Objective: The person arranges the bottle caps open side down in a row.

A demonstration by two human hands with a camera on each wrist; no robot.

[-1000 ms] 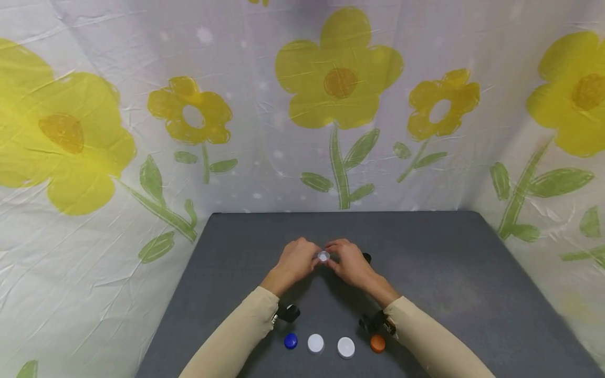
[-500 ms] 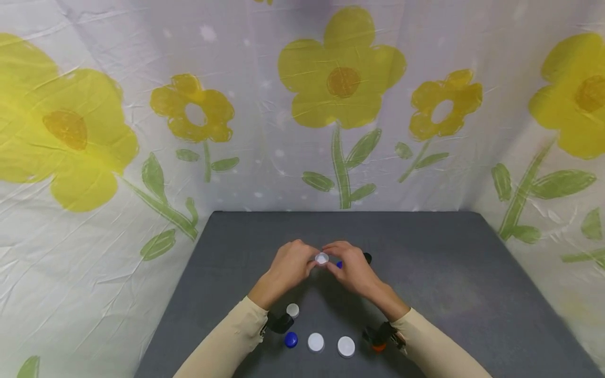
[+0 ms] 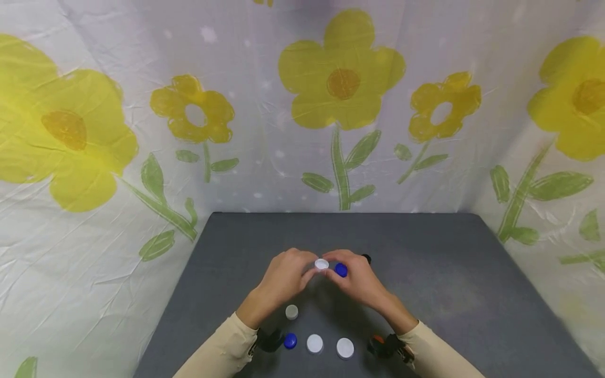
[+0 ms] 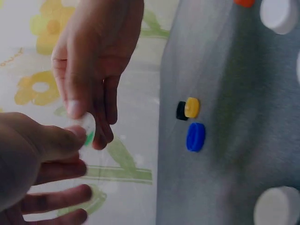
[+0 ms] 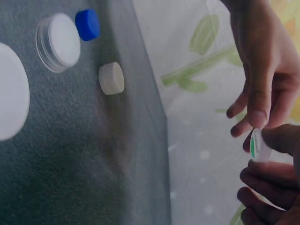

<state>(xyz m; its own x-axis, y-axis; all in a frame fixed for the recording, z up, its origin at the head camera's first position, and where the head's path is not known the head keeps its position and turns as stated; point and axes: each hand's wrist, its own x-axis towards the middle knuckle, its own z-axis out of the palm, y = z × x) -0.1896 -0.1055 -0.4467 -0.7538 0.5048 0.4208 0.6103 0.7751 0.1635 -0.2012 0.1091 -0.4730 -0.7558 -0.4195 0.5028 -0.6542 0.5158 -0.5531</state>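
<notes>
Between my two hands, above the table, is a small white cap (image 3: 321, 264) with green print on its face (image 5: 253, 145). My left hand (image 3: 282, 275) pinches it from the left with thumb and fingertips. From the right, the thumb and fingers of my right hand (image 3: 356, 275) grip the opposite edge. In the left wrist view the left thumb (image 4: 61, 140) lies against the cap, its other fingers spread below. A blue cap (image 3: 341, 270) shows on the table through the gap between right thumb and forefinger.
Nearer my body on the grey table (image 3: 439, 294) lie a small off-white cap (image 3: 291, 312), another blue cap (image 3: 290, 340), two larger white lids (image 3: 314, 344) and an orange cap (image 3: 378, 339), partly hidden. Black (image 4: 181, 110) and yellow (image 4: 192, 107) caps stand beyond the right hand.
Both hands have come slightly toward my body with the white cap, elbows spreading outward. The off-white cap and the blue cap by the right hand have come into sight; the right wrist now covers part of the orange cap.
</notes>
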